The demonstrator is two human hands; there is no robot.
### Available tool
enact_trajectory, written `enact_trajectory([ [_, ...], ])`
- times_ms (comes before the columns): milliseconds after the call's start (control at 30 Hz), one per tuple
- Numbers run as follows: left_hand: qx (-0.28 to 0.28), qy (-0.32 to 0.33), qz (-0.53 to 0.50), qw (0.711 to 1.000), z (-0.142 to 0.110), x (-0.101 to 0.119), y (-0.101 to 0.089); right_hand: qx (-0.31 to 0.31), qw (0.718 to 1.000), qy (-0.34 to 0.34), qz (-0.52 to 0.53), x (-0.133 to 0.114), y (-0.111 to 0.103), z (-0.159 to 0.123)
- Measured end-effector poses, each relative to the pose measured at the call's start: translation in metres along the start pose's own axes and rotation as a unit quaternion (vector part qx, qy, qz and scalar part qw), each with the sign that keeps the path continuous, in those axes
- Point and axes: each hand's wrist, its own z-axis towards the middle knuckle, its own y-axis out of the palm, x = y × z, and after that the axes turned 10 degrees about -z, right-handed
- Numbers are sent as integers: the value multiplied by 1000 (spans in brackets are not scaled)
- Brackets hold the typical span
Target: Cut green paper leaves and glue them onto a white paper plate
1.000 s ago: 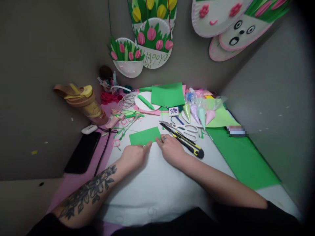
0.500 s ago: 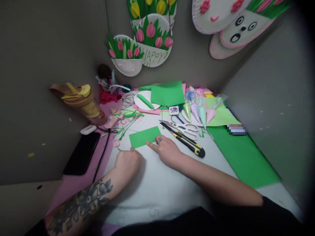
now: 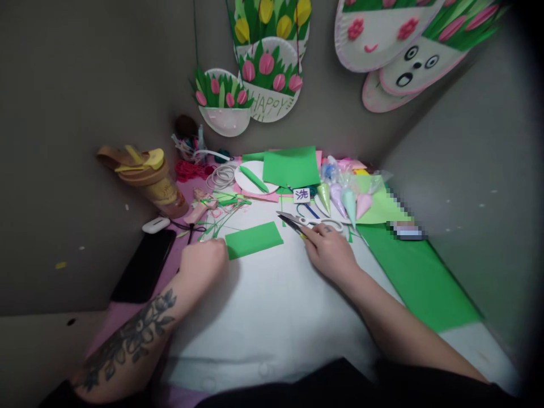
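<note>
My right hand (image 3: 334,255) is closed over the utility knife (image 3: 290,223), whose dark blade end and a bit of yellow body show past the fingers; the handle is hidden under the palm. White-handled scissors (image 3: 325,220) lie just beyond that hand. My left hand (image 3: 204,262) is curled with its fingers pressed together, at the left edge of a small green paper rectangle (image 3: 255,239). Whatever its fingers may hold is hidden. The rectangle lies flat on the white sheet (image 3: 272,309), between both hands.
Green paper scraps (image 3: 225,218) lie behind my left hand. A black phone (image 3: 144,266) and a lidded cup (image 3: 155,184) stand at left. Behind are a white plate (image 3: 250,180), green sheets (image 3: 291,167) and piping bags (image 3: 338,195); a large green sheet (image 3: 425,277) lies right.
My right hand has left the small green paper and moved right onto the utility knife. My left hand has shifted left along the paper. The camera view has tilted slightly.
</note>
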Motion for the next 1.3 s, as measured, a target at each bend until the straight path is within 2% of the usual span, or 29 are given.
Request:
enact_trajectory([
  [67,56,-2,19,998,7,-6,-6,-4,999,31,10,9,-2,0],
  [167,102,67,-56,991,16,-10,-1,-34,998,45,17,13,-1,2],
  [267,65,144,-141,977,22,-7,17,-45,998,40,20,7,3,5],
  [433,32,175,-151,972,25,-4,38,-43,998,38,29,3,10,10],
  [567,20,168,-140,976,25,-7,36,-21,996,32,83,8,6,5],
  [667,24,166,-137,976,26,-10,34,-31,991,-9,128,12,1,1],
  [833,38,213,-107,970,28,-10,42,-64,995,-45,56,13,-5,-1],
  [967,10,254,-57,965,27,-8,47,-75,994,-76,13,13,-6,0],
  [1300,-27,252,-12,967,29,-3,48,-116,987,-84,74,25,-13,-7],
])
